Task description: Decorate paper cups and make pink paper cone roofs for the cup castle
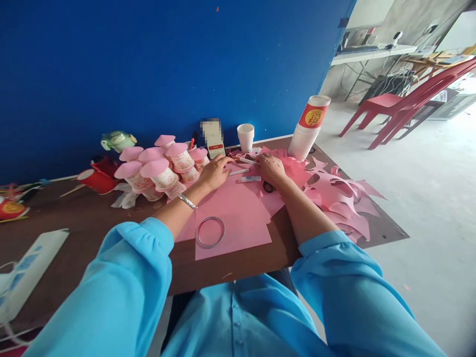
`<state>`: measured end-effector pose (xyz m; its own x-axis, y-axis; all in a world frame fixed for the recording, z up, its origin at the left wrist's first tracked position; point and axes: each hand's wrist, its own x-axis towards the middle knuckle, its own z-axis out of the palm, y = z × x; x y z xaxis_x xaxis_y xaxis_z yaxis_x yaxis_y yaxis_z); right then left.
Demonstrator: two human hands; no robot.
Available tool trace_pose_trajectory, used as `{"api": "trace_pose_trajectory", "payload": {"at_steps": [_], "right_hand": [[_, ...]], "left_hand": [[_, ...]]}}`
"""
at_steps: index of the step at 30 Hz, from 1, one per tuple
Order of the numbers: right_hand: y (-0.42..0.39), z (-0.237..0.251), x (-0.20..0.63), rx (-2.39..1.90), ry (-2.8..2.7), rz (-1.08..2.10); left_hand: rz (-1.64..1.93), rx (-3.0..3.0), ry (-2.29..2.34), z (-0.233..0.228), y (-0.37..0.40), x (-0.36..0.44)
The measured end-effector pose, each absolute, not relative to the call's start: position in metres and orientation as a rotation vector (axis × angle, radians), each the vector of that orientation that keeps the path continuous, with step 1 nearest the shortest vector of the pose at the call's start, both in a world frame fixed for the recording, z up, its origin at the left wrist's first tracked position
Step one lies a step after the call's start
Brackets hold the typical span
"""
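My left hand (216,172) reaches over pink paper (238,210), its thumb and fingers apart. Its thumb is close to a thin white stick (238,172) lying on the paper. My right hand (270,169) has bent fingers at the end of a second slim white pen-like stick (247,160), whose other end points to my left fingertips. Exactly how the fingers meet it is hard to see. A small clear-and-white tube (249,179) lies just below, and black scissor handles (267,187) show beside my right wrist. A round ring (210,232) rests on the pink sheet nearer me.
Paper cups with pink cone tops (156,168) stand grouped at left. A leaning cup stack (308,126) and a single white cup (246,137) stand at the back. Pink cut-out scraps (338,196) cover the right side. A power strip (31,272) lies left; a blue panel (167,64) rises behind.
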<state>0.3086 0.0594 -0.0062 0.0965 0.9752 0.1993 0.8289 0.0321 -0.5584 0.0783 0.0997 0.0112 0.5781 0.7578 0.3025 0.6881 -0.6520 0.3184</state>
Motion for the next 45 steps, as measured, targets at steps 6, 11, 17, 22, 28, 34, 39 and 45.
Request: {"api": "trace_pose_trajectory", "payload": {"at_steps": [6,11,17,22,28,34,39,45], "right_hand": [[0.056,0.006,0.299,-1.315,-1.629,0.759],[0.048,0.007,0.27,-0.959,-1.458,1.0],[0.05,0.0,0.261,-0.722,-1.129,1.239],[0.065,-0.005,0.305,-0.785,-0.771,1.005],[0.067,-0.019,0.31,-0.886,-0.805,1.013],[0.072,-0.029,0.306,-0.858,-0.95,0.96],[0.073,-0.037,0.301,-0.919,-0.952,0.97],[0.06,-0.035,0.293,-0.983,-1.049,0.937]], "left_hand": [[0.653,2.692,1.227,0.026,0.095,0.065],[0.394,2.755,1.332,0.029,0.068,0.054],[0.352,2.704,1.391,0.011,0.052,0.034],[0.284,2.67,1.169,-0.003,0.058,0.042],[0.432,2.727,0.789,0.001,0.058,0.057],[0.586,2.862,0.67,0.002,-0.032,0.008],[0.258,2.913,0.5,-0.016,-0.103,-0.004],[0.314,2.897,0.497,-0.028,-0.101,-0.01]]}}
